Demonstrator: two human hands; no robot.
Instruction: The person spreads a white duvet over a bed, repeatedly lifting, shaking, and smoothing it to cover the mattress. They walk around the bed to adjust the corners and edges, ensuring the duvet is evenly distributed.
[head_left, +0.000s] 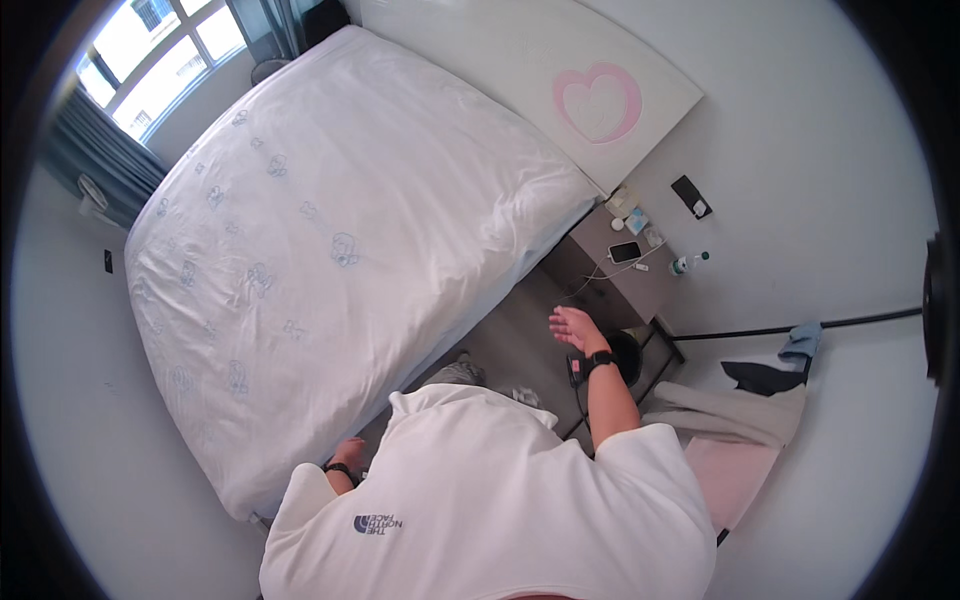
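Note:
My right hand (574, 328) is held out over the floor beside the nightstand (643, 289). Its fingers are extended and nothing is in it; a dark smartwatch (601, 359) is on that wrist. My left hand (349, 452) hangs low at the side edge of the bed, with a black band (341, 471) around the wrist. Its fingers are small and partly hidden, so whether they touch the sheet is unclear. A white bedsheet (405, 187) with blue bear drawings covers the mattress, somewhat wrinkled toward the nightstand side.
A phone (624, 253), white cable (600, 277) and small packets lie on the nightstand, with a plastic bottle (688, 263) near its wall side. Below is a black bin (626, 356). A rack at right holds a grey cloth (735, 409) and pink cloth (731, 476). The headboard (510, 45) borders the bed.

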